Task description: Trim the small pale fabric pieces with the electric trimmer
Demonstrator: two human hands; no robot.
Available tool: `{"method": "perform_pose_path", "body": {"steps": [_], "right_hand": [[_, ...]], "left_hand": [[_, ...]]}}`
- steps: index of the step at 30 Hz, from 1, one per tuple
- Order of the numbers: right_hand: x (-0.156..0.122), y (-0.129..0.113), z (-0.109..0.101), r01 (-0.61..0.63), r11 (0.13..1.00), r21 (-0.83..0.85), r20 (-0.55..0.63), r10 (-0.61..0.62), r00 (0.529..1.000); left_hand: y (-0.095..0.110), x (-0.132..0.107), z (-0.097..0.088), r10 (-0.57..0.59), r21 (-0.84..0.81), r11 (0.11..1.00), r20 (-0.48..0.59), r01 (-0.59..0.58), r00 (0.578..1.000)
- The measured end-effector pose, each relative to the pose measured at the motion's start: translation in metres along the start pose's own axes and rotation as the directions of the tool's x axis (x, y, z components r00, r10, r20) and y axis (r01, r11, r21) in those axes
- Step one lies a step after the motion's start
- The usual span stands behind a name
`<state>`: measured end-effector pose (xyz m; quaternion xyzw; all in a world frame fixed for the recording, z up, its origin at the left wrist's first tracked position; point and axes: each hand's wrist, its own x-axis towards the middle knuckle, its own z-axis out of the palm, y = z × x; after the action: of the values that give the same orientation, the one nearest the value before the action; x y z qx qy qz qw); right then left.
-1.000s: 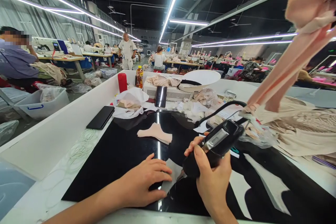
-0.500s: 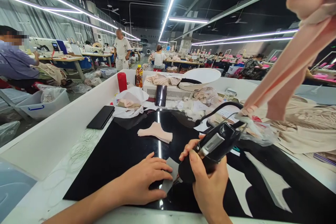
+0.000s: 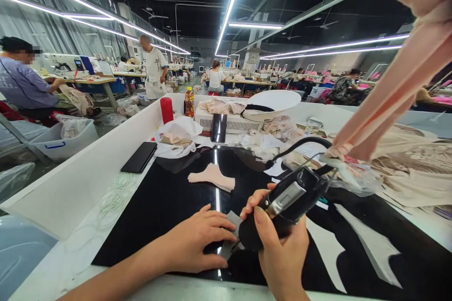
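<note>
Grey cloth piece (image 3: 233, 220) is lying flat on the black table (image 3: 158, 207), close to you. Your left hand (image 3: 197, 240) is pressing down on it with flat fingers, not gripping anything. Your right hand (image 3: 282, 251) is squeezing tight around a black power tool (image 3: 287, 197), and its front end is pointing down at the edge of the piece. It looks like you are working on that edge right now. The next move is calling for a firm press and a slow, steady tool, with fingertips well away from its front end. Your left hand is hiding most of the piece. The tool's front end is looking dark against the dark table, so I cannot tell if it is touching the cloth. Pink cloth (image 3: 388, 99) hanging at the right is running out of the picture.
</note>
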<state>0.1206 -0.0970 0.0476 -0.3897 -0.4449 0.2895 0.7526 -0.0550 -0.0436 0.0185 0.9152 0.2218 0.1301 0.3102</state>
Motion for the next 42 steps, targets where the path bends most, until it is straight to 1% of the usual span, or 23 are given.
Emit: {"method": "perform_pose_path", "body": {"steps": [5, 8, 13, 16, 19, 22, 26, 32, 36, 39, 41, 42], "right_hand": [[0.007, -0.002, -0.001, 0.004, 1.0, -0.017, -0.072, -0.005, 0.997], [0.008, 0.0, -0.002, 0.006, 0.999, -0.036, -0.086, -0.01, 0.996], [0.008, 0.0, -0.002, 0.039, 0.996, -0.076, -0.056, -0.044, 0.997], [0.009, -0.001, -0.001, 0.03, 0.992, -0.123, -0.068, -0.039, 0.997], [0.008, -0.001, -0.001, 0.013, 0.997, -0.082, -0.071, -0.019, 0.997], [0.002, -0.001, -0.001, 0.005, 1.0, -0.019, -0.041, -0.006, 0.999], [-0.003, 0.0, 0.001, -0.004, 1.0, -0.03, -0.007, 0.004, 1.0], [-0.002, 0.001, 0.002, -0.024, 1.0, -0.006, -0.001, 0.024, 1.0], [-0.007, 0.0, 0.003, -0.074, 0.996, 0.049, -0.022, 0.075, 0.997], [-0.013, 0.0, 0.002, -0.13, 0.99, 0.058, -0.053, 0.133, 0.99], [-0.013, 0.007, -0.002, -0.153, 0.987, 0.048, -0.081, 0.157, 0.984], [-0.011, 0.015, -0.005, -0.168, 0.985, 0.039, -0.092, 0.171, 0.981]], "left_hand": [[-0.003, 0.0, 0.002, 0.002, -0.005, 1.0, -0.002, -0.002, 1.0], [-0.005, -0.001, 0.003, 0.0, -0.01, 1.0, -0.008, 0.0, 1.0], [-0.003, -0.001, 0.002, -0.014, 0.001, 1.0, -0.004, 0.014, 1.0], [-0.002, -0.001, 0.001, -0.018, 0.002, 1.0, 0.0, 0.018, 1.0], [-0.002, -0.001, 0.0, -0.015, 0.004, 1.0, 0.005, 0.015, 1.0], [-0.002, -0.001, 0.0, -0.002, 0.007, 1.0, 0.011, 0.002, 1.0], [-0.002, -0.001, 0.001, 0.003, 0.014, 1.0, -0.001, -0.003, 1.0], [-0.004, -0.001, 0.002, 0.02, 0.023, 1.0, 0.005, -0.02, 1.0], [-0.008, -0.001, 0.002, 0.044, 0.004, 0.999, -0.004, -0.044, 0.999], [-0.009, -0.002, 0.006, 0.066, -0.006, 0.998, -0.037, -0.067, 0.997], [-0.01, -0.003, 0.009, 0.099, 0.001, 0.995, -0.073, -0.1, 0.992], [-0.011, -0.003, 0.011, 0.117, 0.017, 0.993, -0.069, -0.116, 0.991]]}}
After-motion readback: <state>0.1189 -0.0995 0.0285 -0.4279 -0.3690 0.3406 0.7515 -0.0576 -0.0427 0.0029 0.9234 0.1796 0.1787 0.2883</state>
